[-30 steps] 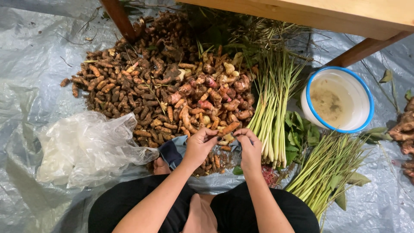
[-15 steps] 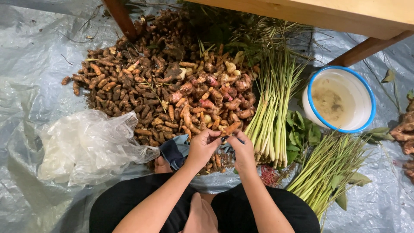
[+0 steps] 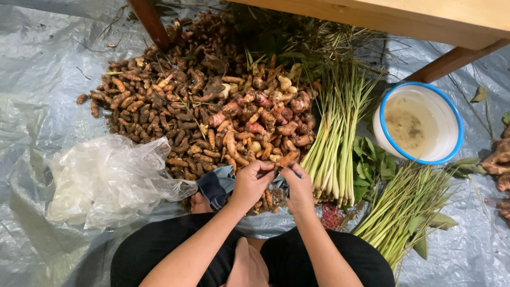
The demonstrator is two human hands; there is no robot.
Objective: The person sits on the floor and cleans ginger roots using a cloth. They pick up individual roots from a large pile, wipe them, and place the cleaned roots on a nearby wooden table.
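Two hands (image 3: 273,183), knobbly orange root (image 3: 286,159)

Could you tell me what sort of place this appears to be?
Probably an informal floor workspace for sorting fresh produce: a grey plastic sheet covers the ground, piled with roots and lemongrass stalks, beneath a wooden table.

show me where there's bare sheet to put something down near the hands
Bare grey plastic sheet lies far left, between the root pile and the crumpled clear bags. Another patch is lower right, below the white bucket. Around both hands it is crowded: roots, lemongrass stalks, leaves.
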